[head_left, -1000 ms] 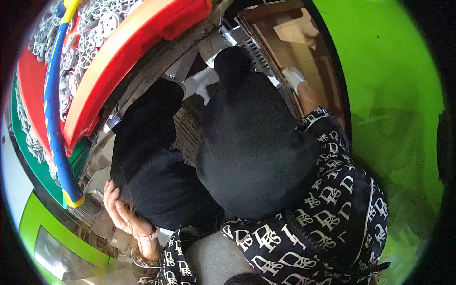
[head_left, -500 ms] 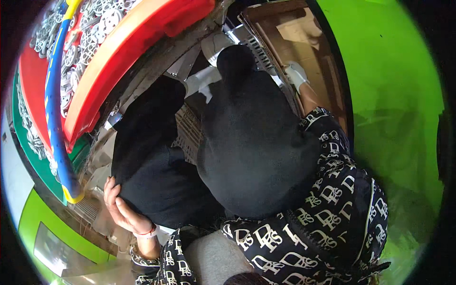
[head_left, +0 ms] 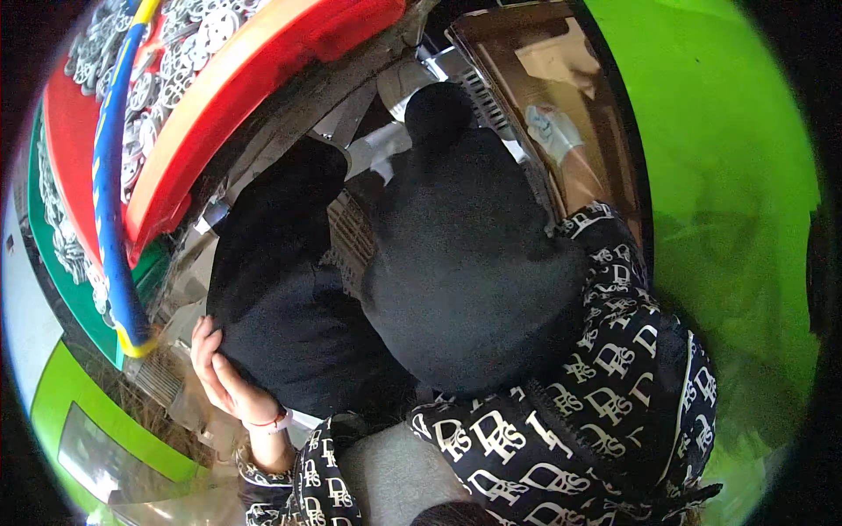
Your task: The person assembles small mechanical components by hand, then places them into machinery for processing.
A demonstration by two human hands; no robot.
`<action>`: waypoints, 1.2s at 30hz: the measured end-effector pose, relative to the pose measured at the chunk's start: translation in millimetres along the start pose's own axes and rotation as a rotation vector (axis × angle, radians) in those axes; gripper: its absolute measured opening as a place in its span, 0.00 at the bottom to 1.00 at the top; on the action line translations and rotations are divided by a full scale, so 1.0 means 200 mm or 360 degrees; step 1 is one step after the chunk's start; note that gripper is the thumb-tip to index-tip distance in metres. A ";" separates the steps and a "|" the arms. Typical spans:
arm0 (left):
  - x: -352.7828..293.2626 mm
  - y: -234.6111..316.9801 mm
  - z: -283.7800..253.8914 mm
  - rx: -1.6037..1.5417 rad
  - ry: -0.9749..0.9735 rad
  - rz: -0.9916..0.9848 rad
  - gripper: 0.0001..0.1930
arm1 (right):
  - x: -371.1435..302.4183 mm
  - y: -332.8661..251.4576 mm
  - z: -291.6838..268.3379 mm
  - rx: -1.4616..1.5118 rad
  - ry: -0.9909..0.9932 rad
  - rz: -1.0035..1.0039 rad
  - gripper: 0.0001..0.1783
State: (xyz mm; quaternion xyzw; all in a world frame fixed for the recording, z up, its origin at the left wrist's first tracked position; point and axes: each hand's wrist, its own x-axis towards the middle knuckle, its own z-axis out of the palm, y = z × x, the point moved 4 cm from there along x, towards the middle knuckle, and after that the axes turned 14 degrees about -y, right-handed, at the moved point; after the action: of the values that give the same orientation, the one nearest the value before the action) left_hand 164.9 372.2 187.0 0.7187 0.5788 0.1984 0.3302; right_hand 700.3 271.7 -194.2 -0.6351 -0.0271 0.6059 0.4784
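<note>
Right grip point(head_left: 554, 131) in the box point(head_left: 498, 42)

From my head, the brown box sits on my right. I can't tell if my gloved grip pinches anything. My left grip point(head_left: 228, 381) rests, loosely spread, on my black trouser leg point(head_left: 289, 307).

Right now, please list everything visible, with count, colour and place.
Curved plastic bin: one, red, upper left.
Plastic tray: one, green, left.
Round plastic parts: many, white-grey, in both.
Bent tube: one, blue-yellow, crossing bin.
Cardboard box: one, brown, upper right.
Dim clutter: uncountable, grey, around legs.
Smooth surfaces: two, green, right, lower left.
Trousered legs: two, black, centre.
Patterned sleeves: two, black-white, below.
Left hand: one, bare, against left leg.
Right hand: one, white-gloved, at box.
</note>
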 end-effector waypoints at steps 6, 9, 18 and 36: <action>-0.04 0.04 -0.03 0.0096 0.0030 -0.0001 0.13 | -0.64 -0.54 0.90 0.1522 -0.1323 -0.0038 0.04; -0.07 0.03 -0.03 -0.0009 0.0049 0.0056 0.11 | -0.99 -0.74 1.23 0.1296 -0.1598 -0.0332 0.06; -0.40 0.40 -0.05 -0.0826 0.0270 0.0548 0.14 | -1.98 -0.80 1.73 0.0317 -0.1757 -0.0422 0.12; -0.73 0.58 -0.04 -0.2580 -0.0409 0.0843 0.21 | -2.52 -0.58 1.88 -0.0124 -0.1809 -0.1521 0.22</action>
State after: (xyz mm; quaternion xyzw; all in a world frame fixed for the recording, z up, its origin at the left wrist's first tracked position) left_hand 204.4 221.1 289.0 0.3893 0.0301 0.5380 0.7471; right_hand 331.8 241.3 326.5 -0.1591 -0.5652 0.5655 0.5792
